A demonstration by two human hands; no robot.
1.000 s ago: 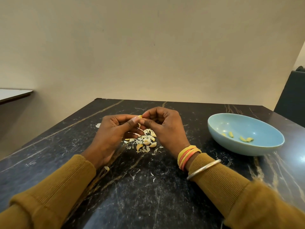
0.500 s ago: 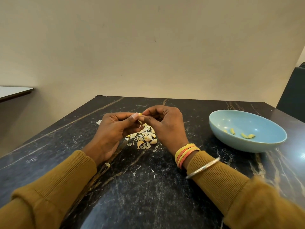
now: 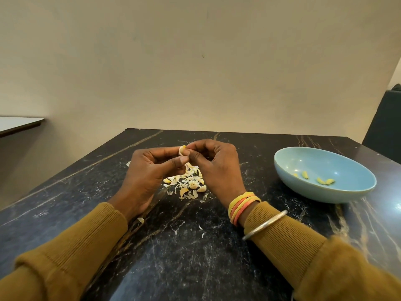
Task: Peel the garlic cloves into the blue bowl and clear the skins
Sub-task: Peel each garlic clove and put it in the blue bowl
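Loose skins [image 3: 191,181] and a few cloves [image 3: 184,192] lie heaped on the table [image 3: 195,257], so plenty is left. Above them, the left hand [image 3: 149,172] and right hand [image 3: 217,166] both pinch one clove [image 3: 181,150]. Off right, the bowl [image 3: 321,195] holds some peeled garlic [image 3: 304,174].

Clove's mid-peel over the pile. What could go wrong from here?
1. The clove is pinched only by fingertips of the left hand and right hand; a slip likely drops it into the pile of skins beneath.
2. A loose skin lies beside the left sleeve, which might drag it across the table.
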